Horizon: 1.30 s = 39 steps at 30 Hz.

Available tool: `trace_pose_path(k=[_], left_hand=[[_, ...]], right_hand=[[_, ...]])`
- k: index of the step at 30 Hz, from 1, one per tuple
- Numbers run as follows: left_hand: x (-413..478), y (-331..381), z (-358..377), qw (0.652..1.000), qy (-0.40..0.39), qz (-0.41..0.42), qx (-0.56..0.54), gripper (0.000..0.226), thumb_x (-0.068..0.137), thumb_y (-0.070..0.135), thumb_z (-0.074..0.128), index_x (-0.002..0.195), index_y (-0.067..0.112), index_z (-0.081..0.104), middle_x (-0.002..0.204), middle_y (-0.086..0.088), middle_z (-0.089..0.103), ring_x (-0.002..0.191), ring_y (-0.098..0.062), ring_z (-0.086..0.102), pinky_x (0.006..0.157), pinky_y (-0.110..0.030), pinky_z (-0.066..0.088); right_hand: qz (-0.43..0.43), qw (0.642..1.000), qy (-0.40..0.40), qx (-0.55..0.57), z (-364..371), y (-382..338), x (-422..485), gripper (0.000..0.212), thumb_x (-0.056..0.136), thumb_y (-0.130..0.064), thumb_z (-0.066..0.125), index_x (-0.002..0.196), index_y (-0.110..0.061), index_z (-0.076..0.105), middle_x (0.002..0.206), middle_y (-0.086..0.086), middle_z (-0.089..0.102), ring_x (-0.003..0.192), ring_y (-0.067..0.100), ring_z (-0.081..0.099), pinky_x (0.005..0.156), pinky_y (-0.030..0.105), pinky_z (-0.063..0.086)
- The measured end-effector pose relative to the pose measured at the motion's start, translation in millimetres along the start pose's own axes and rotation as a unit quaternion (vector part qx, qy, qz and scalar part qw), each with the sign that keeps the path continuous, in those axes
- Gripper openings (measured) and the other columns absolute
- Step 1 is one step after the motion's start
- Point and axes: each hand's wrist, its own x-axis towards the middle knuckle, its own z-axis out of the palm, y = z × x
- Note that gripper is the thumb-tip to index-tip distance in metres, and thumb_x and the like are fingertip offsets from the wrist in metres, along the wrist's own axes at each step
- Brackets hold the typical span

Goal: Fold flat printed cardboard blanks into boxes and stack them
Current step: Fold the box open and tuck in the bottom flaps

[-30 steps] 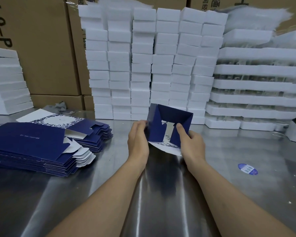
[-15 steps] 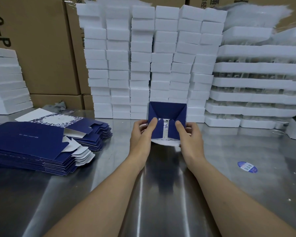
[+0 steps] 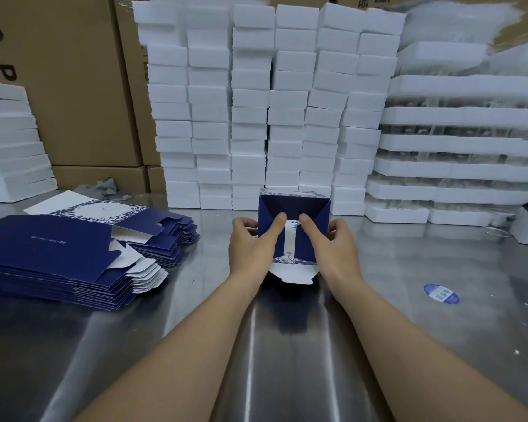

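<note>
A half-folded dark blue box [image 3: 293, 205] with white floral print stands on the steel table [image 3: 287, 345] in front of me, its open end facing me. My left hand [image 3: 250, 248] grips its left side, thumb pressing the left inner flap. My right hand [image 3: 336, 248] grips the right side, thumb pressing the right inner flap. A white tuck flap [image 3: 293, 274] lies toward me on the table. Two piles of flat blue blanks [image 3: 58, 254] lie at the left.
Tall stacks of white foam blocks [image 3: 272, 111] rise just behind the box, with wider white foam trays [image 3: 461, 147] at the right and more at the far left. Brown cartons [image 3: 73, 86] stand behind. A blue oval sticker [image 3: 441, 293] lies on the table at the right.
The box was squared up and set lower on the table. Both thumbs moved inward and pushed the two side flaps further in; the white flap now lies flat toward me.
</note>
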Motion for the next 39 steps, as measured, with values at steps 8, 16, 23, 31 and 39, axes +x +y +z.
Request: trace_pose_path(k=[8,16,23,31,39], left_hand=[[5.3,5.8,-4.9,0.991,-0.09,-0.023,-0.098,0.039,0.109,0.036,0.04,0.14,0.037,0.064,0.102,0.03,0.076,0.093,0.017,0.066,0.101,-0.037,0.052],[0.3,8.2,-7.1,0.992,-0.107,-0.012,-0.07,0.072,0.09,0.004,0.034,0.144,0.045,0.058,0.103,0.028,0.076,0.096,0.005,0.066,0.092,-0.029,0.056],[-2.2,3.6,-6.6,0.99,-0.139,0.033,0.015,0.087,0.097,-0.015,0.035,0.164,0.039,0.031,0.153,0.008,0.057,0.139,-0.018,0.053,0.119,-0.046,0.045],[-2.2,3.9,-6.7,0.984,-0.16,0.067,-0.04,0.072,0.078,0.033,0.079,0.144,0.044,0.053,0.127,0.018,0.072,0.118,-0.007,0.067,0.101,-0.033,0.055],[0.8,2.0,-6.5,0.991,-0.072,0.023,-0.113,0.068,0.093,0.046,0.079,0.151,0.041,0.043,0.142,0.009,0.062,0.124,-0.016,0.065,0.103,-0.041,0.057]], right_hand=[[0.007,0.997,-0.03,0.076,-4.1,0.2,2.9,0.041,0.105,-0.055,0.048,0.125,-0.025,0.067,0.117,-0.006,0.073,0.112,0.014,0.066,0.105,0.053,0.054],[-0.039,0.997,-0.033,0.065,-4.3,1.1,2.6,0.06,0.102,-0.002,0.038,0.145,-0.04,0.054,0.122,-0.018,0.074,0.106,0.006,0.071,0.087,0.043,0.062],[-0.087,0.992,-0.092,-0.02,-7.2,4.7,-0.2,0.098,0.089,0.023,0.034,0.158,-0.047,0.037,0.134,-0.024,0.061,0.126,0.011,0.061,0.102,0.042,0.057],[-0.08,0.988,-0.116,0.059,-4.6,-0.3,-2.6,0.078,0.088,-0.016,0.081,0.144,-0.055,0.043,0.128,-0.024,0.065,0.118,0.005,0.065,0.103,0.046,0.057],[-0.05,0.993,-0.091,0.055,-1.8,-2.8,-4.4,0.056,0.087,-0.047,0.083,0.132,-0.046,0.049,0.12,-0.015,0.064,0.101,0.006,0.07,0.083,0.034,0.061]])
